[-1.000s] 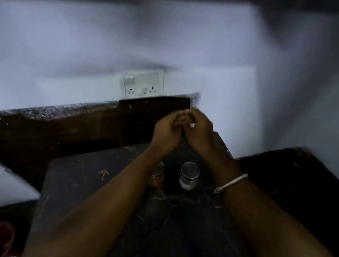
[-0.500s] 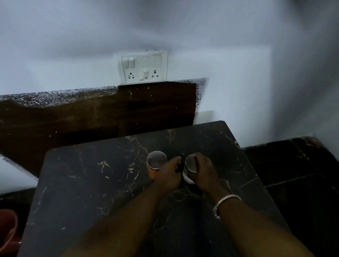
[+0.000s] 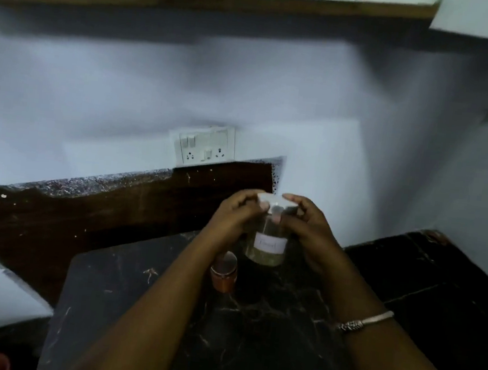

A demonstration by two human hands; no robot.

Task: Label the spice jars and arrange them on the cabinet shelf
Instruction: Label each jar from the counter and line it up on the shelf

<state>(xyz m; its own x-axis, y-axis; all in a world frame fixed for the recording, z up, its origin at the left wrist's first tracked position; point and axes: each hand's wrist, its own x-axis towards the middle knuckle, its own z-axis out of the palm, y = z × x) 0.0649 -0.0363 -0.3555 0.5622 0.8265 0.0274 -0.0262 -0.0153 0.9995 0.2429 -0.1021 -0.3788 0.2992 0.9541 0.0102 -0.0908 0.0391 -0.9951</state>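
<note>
The left hand (image 3: 235, 216) and the right hand (image 3: 307, 225) hold one glass jar (image 3: 267, 237) between them, lifted clear of the table (image 3: 125, 292). Fingers of both hands curl round the jar's upper part and its pale lid (image 3: 277, 201), the left from one side, the right from the other, so both hands are grasping the jar. A white label (image 3: 270, 243) already sits on the jar's front, facing the camera; the writing on it is too blurred to read. A bracelet (image 3: 363, 321) circles the right wrist.

Below the left wrist a second jar (image 3: 223, 275), orange-brown with a metal lid, stands upright on the dark marble table, near the held jar but not touching it. I cannot tell whether it carries a label.

High above, along the top of the view, runs a wooden shelf (image 3: 254, 4) with a few blurred jars already on it. A switch plate (image 3: 204, 149) is fixed to the wall between shelf and table.

The step in hand looks like carrying the labelled jar to the shelf. The next move calls for a long upward reach, keeping the jar upright and the label turned outward.
</note>
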